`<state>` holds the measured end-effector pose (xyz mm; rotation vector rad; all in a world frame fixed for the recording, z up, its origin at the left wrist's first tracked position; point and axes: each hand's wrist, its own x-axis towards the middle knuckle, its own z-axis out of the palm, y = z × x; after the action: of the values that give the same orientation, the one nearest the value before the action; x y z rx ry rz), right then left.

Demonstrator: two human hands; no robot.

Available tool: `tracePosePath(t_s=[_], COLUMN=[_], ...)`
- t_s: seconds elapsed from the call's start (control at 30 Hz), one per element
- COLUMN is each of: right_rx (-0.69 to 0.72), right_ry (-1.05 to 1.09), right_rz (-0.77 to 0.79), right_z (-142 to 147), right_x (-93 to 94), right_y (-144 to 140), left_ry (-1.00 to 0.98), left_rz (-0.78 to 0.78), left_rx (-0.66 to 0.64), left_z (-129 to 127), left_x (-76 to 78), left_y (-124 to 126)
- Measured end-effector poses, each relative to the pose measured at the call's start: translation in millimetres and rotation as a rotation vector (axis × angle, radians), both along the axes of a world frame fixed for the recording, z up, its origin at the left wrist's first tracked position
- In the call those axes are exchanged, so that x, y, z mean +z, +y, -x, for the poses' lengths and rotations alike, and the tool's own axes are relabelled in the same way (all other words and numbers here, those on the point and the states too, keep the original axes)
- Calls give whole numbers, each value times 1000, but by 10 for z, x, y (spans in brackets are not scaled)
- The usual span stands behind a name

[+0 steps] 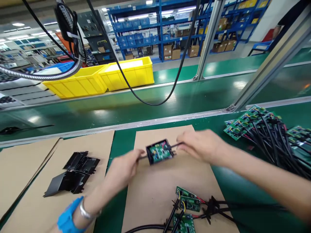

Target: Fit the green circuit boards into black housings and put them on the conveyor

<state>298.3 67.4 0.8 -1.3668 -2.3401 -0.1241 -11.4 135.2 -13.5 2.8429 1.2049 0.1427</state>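
- An open black plastic housing with a green circuit board seated inside (159,151) is held just above the far half of the middle sheet of brown cardboard (155,191), tilted so its open face shows.
- The left hand (123,168) comes in from the near left; its fingers are pinched together on the black cable stub at the housing's left end. A blue wristband and a silver bracelet (80,213) sit on that wrist.
- The right hand (199,144) reaches from the right; its fingertips are closed on the black cable leaving the housing's right end. Motion blur hides the exact finger positions.
- At the near edge of the same cardboard lie three loose green circuit boards with black cables (188,204), well apart from the housing.
- On the left cardboard sheet (36,200) rests a small pile of empty black plastic shell halves (73,173).
- At the right edge of the green worktop (121,142) lies a heap of wired green boards (264,132).
- Beyond the conveyor belt stand two yellow plastic bins (104,77); a black cable (155,100) hangs in a loop above the belt.
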Motion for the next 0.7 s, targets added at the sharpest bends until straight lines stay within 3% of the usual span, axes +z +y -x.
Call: tracePosePath(t_s=[0.1,0.17,0.23,0.3,0.4,0.5,0.57,0.63,0.7], right_rx=[-166,-257,-325,-354,-297,-63,104,118,103], right_ry=[-227,-278,-301,-297,-256,-81,85,143,150], right_rz=[-22,34,114,157,188,333,575,737,795], right_z=[-337,-558,-706,-740,-571,-256,-52,113,232], right_x=[379,513,513,394,131,-41,-85,-119,-168], right_y=[678,1137,1461,1563,1252,535,8,-429,-719], left_ry=[157,158,137,106,65,31,-29,-113,-165], left_rz=[-199,-247,-272,-279,-226,-37,118,218,265], left_rx=[184,190,172,146,76,-117,-255,-291,-260], left_z=[-154,-339,-509,-612,-614,-515,-450,-392,-337], left_x=[390,575,604,485,192,-26,-106,-156,-181], left_y=[677,1112,1405,1488,1234,750,444,194,-20])
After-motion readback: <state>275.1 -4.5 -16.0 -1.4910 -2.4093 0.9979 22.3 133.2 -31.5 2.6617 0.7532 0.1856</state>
